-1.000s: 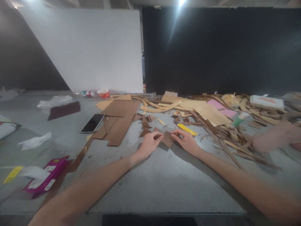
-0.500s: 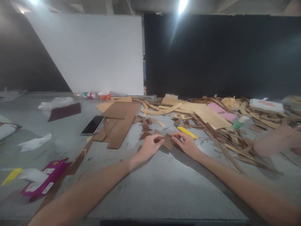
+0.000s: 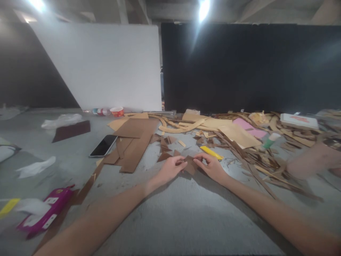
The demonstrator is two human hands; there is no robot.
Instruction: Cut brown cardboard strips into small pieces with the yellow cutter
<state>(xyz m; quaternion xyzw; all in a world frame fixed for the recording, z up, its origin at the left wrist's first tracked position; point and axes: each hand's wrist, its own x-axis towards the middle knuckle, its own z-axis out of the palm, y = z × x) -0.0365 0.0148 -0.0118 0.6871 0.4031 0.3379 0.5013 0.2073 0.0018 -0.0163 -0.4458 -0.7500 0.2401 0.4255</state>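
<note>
- Brown cardboard piece (image 3: 190, 165): a small, flat, angular offcut, matte and dark brown, lying on the grey surface (image 3: 170, 213) between the two hands, near the middle of the view.
- Left hand (image 3: 169, 170): closed on the left edge of the piece, which is pinched between thumb and fingertips.
- Right hand (image 3: 211, 166): the right edge of the same piece is gripped in a like pinch; the step in hand is judged to be fine handling or shaping of the piece.
- Next move, as a judgement: a steady two-handed pinch and careful alignment of the edges would be called for, since the piece is thin and easily creased.
- Yellow utility knife (image 3: 211, 152): smooth plastic, lying just beyond the right hand.
- Cardboard sheets (image 3: 134, 137): larger flat brown panels, left of centre; a smartphone (image 3: 103, 145) with a glossy black face is seen beside them.
- Cardboard scraps (image 3: 255, 156): thin strips and curved tan offcuts, heaped at the right.
</note>
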